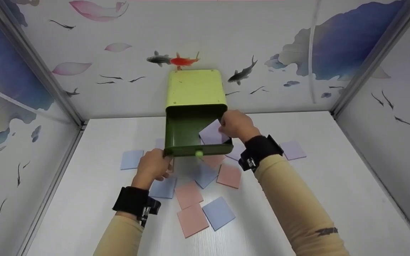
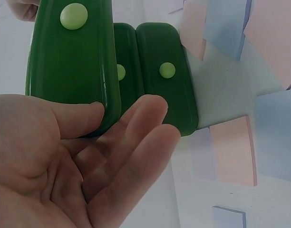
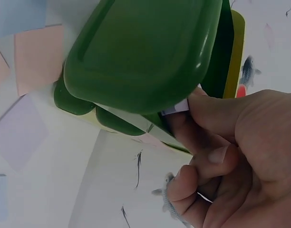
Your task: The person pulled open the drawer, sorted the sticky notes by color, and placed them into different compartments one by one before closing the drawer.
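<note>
Pinching right hand (image 1: 238, 124): lilac square (image 1: 211, 133); I'd guess light, stiff, best edge-gripped.
Left hand (image 1: 153, 163): grips green drawer (image 1: 183, 151) corner, outer fingers loose.

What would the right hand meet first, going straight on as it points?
Probably the inside of the open drawer, the pinched purple tile leading; depth leaves the exact contact spot unclear.

in the head view we see a white table (image 1: 347, 170) across the middle and bottom. at its back edge, upper centre, we find a yellow-green drawer cabinet (image 1: 196, 87). flat square tiles (image 1: 229, 176) lie scattered: a blue tile (image 1: 132, 160) left of centre, a lilac tile (image 1: 293, 150) right of centre, two pink tiles (image 1: 192, 220) touching at bottom centre.
</note>
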### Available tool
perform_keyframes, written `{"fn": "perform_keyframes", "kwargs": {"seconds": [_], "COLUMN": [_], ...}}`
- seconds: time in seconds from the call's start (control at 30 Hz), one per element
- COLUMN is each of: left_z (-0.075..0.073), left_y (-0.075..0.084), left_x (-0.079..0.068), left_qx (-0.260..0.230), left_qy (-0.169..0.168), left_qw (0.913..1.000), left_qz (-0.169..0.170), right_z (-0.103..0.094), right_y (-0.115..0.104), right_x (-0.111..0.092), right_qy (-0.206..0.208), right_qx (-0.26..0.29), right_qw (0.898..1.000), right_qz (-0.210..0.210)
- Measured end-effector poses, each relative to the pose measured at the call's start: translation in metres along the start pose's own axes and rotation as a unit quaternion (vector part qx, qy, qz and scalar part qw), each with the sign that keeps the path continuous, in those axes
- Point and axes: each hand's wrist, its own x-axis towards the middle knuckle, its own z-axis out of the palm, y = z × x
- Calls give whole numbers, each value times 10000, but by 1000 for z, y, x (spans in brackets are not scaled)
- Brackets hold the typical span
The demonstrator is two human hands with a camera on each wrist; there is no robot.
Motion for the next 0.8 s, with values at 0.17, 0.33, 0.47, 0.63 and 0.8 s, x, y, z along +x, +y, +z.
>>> {"fn": "perform_keyframes", "kwargs": {"seconds": [0.17, 0.33, 0.47, 0.63, 0.8], "left_z": [0, 1, 1, 1, 1], "left_y": [0, 0, 0, 0, 0], "left_x": [-1, -1, -2, -2, -2], "left_qx": [21, -25, -50, -36, -85], "left_qy": [28, 28, 16, 24, 22], "left_qw": [10000, 10000, 10000, 10000, 10000], "left_qz": [16, -33, -35, -18, -26], "right_z": [2, 6, 11, 16, 21], "right_y": [-7, -14, -16, -19, -23], "right_x": [-2, -5, -6, -8, -10], "right_qy": [81, 154, 252, 402, 529], "right_qx": [-397, -600, -730, -987, -1388], "right_qw": [9988, 9980, 9970, 9942, 9889], "right_qz": [276, 139, 76, 146, 56]}}
